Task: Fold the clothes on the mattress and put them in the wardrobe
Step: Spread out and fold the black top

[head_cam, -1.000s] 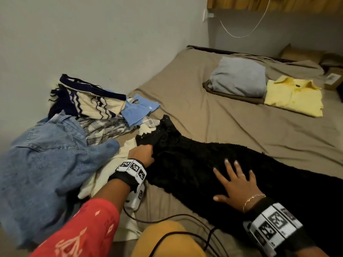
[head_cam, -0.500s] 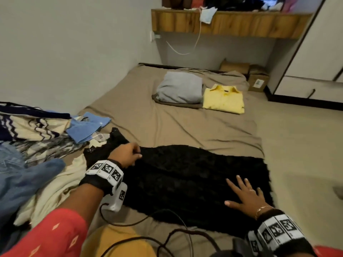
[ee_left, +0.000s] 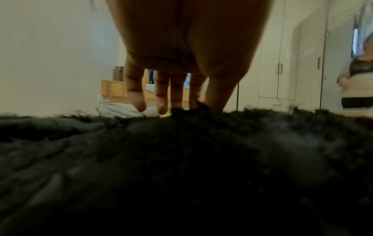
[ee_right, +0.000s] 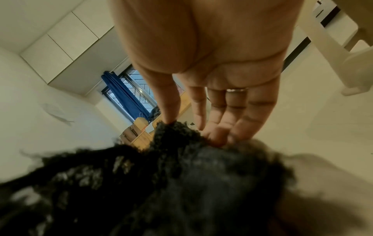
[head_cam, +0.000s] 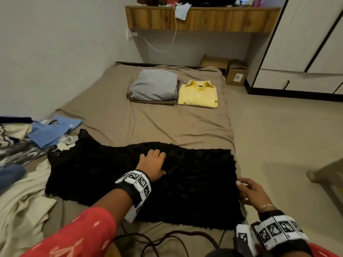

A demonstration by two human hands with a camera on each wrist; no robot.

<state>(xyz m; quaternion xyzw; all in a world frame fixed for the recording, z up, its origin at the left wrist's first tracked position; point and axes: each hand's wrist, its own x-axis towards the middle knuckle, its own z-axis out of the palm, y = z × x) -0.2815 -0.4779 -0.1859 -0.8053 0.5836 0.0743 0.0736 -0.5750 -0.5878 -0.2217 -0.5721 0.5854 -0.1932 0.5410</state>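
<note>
The fuzzy black knit garment (head_cam: 185,182) lies crosswise; right hand (head_cam: 249,191) pinches its right end (fingers clamped), left hand (head_cam: 153,162) flat mid-cloth.

The room is dim with soft, yellowish light. The head view bends at its edges. Both wrist views are blurry and dark low down, where the black cloth (ee_left: 181,167) is smeared and fuzzy.

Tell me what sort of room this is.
Most likely a bedroom: a mattress lies on the floor with folded clothes on it, a white wardrobe stands at the right, and a wooden shelf hangs on the far wall.
</note>
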